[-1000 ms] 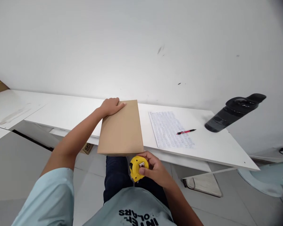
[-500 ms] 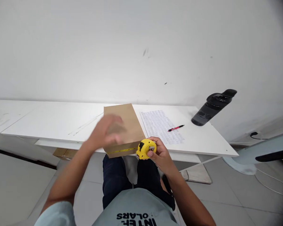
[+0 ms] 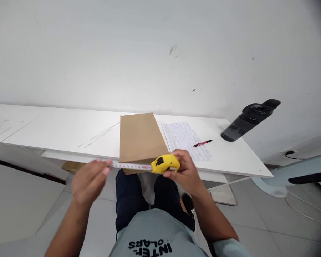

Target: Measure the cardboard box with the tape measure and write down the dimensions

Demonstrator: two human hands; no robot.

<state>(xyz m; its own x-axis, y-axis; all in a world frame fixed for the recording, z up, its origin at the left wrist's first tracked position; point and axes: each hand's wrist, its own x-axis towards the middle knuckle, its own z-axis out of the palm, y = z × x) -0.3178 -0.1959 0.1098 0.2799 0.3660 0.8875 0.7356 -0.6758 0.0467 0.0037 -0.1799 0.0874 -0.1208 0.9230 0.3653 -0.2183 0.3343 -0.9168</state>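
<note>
Head view: my right hand (image 3: 186,171) is closed around a yellow plastic tape measure (image 3: 166,163), fingers wrapped on its rounded case, just past the near edge of the white table (image 3: 69,132). Its thin, flat blade (image 3: 131,165) runs out leftward, long axis left to right, across the near end of a smooth brown board (image 3: 140,137). My blurred left hand (image 3: 89,180) meets the blade's free end, fingers loosely curled; I cannot tell if they pinch it. Right of the board lie a written sheet (image 3: 186,139), a red pen (image 3: 202,143) and a dark bottle (image 3: 250,119).
</note>
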